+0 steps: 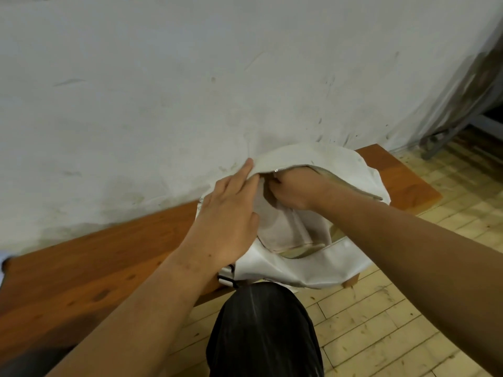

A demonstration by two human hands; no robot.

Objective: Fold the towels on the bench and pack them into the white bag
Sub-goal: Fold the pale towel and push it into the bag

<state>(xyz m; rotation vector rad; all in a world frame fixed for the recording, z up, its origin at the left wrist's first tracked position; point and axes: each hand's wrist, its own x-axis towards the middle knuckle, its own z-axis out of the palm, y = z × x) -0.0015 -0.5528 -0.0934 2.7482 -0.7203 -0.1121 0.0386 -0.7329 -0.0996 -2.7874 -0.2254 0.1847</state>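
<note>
The bag (313, 268) sits on the bench (95, 262), toward its right end. The wall (190, 77) stands behind the bench, and the floor (394, 322) and a knee (264, 330) lie before it. On the bench, the left hand (228, 221) rests on the bag's left edge and the right hand (296, 190) reaches inside.

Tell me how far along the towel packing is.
Done, apparently: no loose towels show on the visible orange-brown wooden bench. In hand: the left hand rests on the open rim of the white fabric bag while the right hand reaches inside, its grip hidden. Left: probably settling the contents and zipping it shut.
</note>
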